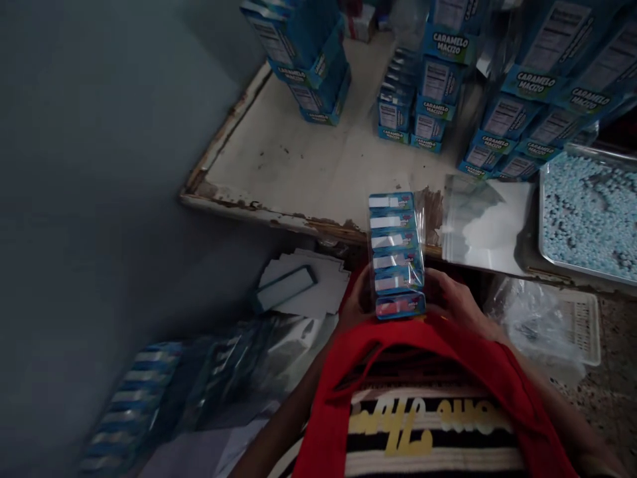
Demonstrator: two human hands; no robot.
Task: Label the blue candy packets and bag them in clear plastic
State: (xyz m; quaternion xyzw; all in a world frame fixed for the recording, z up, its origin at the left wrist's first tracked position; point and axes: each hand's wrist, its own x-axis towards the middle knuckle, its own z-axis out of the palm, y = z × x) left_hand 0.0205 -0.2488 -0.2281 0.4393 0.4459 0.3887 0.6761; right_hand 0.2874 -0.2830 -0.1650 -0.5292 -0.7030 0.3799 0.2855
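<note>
A clear plastic bag holding a row of several small blue boxes rests partly over the table's front edge, its near end close to the red apron. My left hand grips its left side, fingers partly hidden behind it. On the right side, my right hand presses against the same pack, its fingertips tucked behind the plastic. A flat clear bag lies on the table just right of the pack.
Stacked blue display boxes stand at the table's back left, with more stacks at the back right. A metal tray of light-blue candies sits far right. White cards, blue packs and a plastic basket lie below table level.
</note>
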